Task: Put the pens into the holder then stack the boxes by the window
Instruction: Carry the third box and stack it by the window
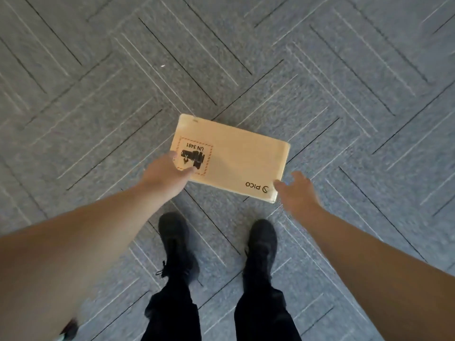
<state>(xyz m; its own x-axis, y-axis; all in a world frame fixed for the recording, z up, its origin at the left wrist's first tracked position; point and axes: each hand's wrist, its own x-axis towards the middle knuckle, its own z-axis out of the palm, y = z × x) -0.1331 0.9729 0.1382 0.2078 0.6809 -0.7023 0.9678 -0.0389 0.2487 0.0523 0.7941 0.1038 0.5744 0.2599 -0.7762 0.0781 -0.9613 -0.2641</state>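
Note:
A tan cardboard box point(236, 156) with a PICO logo and a UN 3481 battery label lies flat on the grey carpet, just ahead of my feet. My left hand point(165, 174) is at the box's near left corner, thumb on the label and fingers curled around the edge. My right hand point(296, 191) hovers at the near right corner with its fingers spread, the fingertips close to the box's edge. No pens, holder or window are in view.
Grey carpet tiles point(320, 70) with a herringbone line pattern cover the whole floor. My two black shoes point(261, 244) and black trouser legs stand directly below the box.

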